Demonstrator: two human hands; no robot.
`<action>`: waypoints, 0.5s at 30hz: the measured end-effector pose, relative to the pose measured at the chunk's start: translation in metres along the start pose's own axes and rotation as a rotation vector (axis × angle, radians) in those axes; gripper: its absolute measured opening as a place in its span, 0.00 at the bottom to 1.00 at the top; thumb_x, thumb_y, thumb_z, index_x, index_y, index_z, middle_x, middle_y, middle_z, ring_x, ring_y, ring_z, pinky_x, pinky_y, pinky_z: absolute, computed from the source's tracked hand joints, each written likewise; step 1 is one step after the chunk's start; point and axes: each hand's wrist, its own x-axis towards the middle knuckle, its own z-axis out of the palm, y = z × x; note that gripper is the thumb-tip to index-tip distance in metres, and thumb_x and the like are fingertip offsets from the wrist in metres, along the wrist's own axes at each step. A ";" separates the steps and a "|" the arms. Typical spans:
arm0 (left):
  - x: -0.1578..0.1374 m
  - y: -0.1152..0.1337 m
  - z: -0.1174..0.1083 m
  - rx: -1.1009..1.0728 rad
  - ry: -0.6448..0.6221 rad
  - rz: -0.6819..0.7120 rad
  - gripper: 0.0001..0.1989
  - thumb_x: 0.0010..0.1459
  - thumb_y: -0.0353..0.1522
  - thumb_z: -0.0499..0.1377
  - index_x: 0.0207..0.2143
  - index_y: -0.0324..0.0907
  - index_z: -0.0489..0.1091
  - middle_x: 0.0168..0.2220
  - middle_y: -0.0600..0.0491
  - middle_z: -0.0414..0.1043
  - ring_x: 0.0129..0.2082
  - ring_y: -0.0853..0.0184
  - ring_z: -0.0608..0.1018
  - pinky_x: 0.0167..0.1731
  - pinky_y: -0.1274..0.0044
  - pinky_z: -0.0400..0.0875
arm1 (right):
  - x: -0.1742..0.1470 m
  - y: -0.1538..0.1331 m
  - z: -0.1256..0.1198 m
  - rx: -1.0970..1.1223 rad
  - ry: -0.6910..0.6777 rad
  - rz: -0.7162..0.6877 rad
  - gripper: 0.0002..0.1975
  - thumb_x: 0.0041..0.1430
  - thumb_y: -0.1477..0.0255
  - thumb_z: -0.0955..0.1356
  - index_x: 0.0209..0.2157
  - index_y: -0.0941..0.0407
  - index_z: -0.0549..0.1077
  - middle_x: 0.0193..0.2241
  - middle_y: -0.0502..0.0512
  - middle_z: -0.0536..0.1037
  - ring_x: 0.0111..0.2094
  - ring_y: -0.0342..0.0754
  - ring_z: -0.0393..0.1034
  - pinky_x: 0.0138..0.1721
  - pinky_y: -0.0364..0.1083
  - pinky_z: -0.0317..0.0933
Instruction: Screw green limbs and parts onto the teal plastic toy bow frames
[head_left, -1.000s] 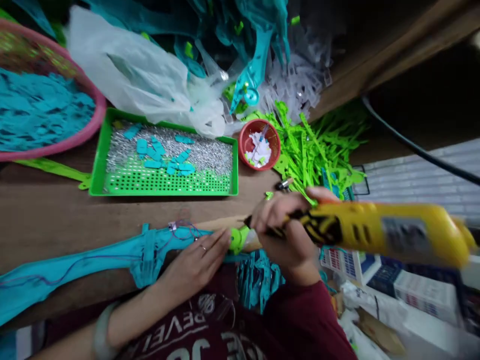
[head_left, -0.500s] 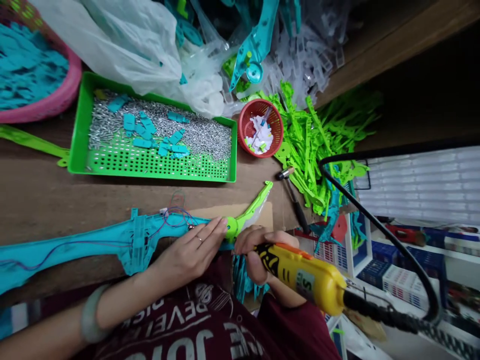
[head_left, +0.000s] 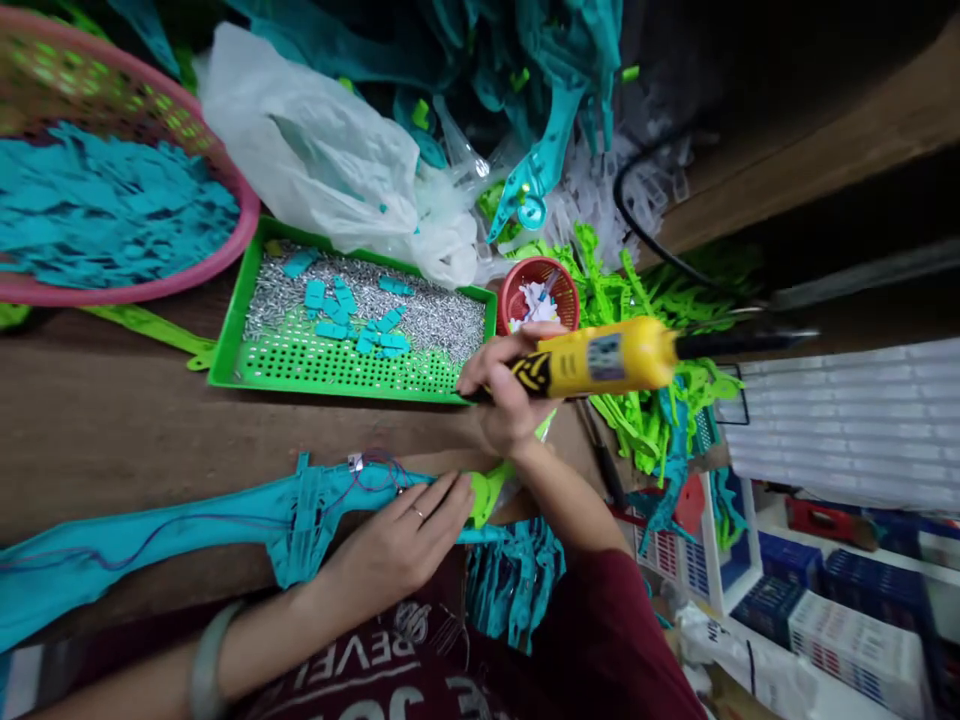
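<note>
Right hand (head_left: 511, 395) was wrapped round the yellow power driver (head_left: 611, 360), tip by the near right corner of the green tray (head_left: 330, 388), just left of that hand; contact unclear. Left hand (head_left: 409, 530) lay with fingers straight and together over the blue plastic body (head_left: 187, 525), which ran out leftward from it. Lime piece (head_left: 480, 498) sat at its fingertips. Thumb hidden, couldn't tell if it gripped.
</note>
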 end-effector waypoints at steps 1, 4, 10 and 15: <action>0.000 0.001 0.000 0.001 0.002 -0.004 0.22 0.65 0.25 0.48 0.60 0.32 0.66 0.62 0.39 0.67 0.57 0.57 0.73 0.52 0.67 0.69 | 0.004 0.011 0.005 -0.001 0.014 -0.001 0.18 0.59 0.61 0.68 0.46 0.48 0.58 0.20 0.40 0.62 0.16 0.40 0.60 0.20 0.42 0.62; -0.001 0.001 0.001 -0.012 0.003 -0.015 0.22 0.65 0.26 0.48 0.60 0.33 0.66 0.62 0.40 0.66 0.59 0.57 0.72 0.53 0.67 0.68 | 0.004 0.027 0.011 -0.001 0.000 -0.011 0.19 0.59 0.62 0.67 0.47 0.48 0.56 0.20 0.39 0.61 0.16 0.40 0.59 0.19 0.41 0.61; 0.002 -0.003 -0.003 -0.035 -0.004 -0.021 0.21 0.65 0.25 0.48 0.58 0.33 0.68 0.60 0.42 0.69 0.57 0.59 0.73 0.51 0.69 0.69 | -0.002 0.031 0.010 0.001 -0.043 -0.006 0.17 0.61 0.62 0.67 0.46 0.47 0.56 0.21 0.39 0.61 0.17 0.40 0.60 0.19 0.41 0.60; 0.006 -0.003 -0.007 -0.004 -0.052 -0.011 0.23 0.65 0.26 0.46 0.60 0.34 0.66 0.62 0.42 0.67 0.56 0.58 0.73 0.50 0.68 0.69 | 0.003 0.026 0.015 -0.013 -0.027 0.007 0.18 0.59 0.60 0.68 0.46 0.48 0.57 0.20 0.39 0.62 0.16 0.40 0.60 0.18 0.42 0.60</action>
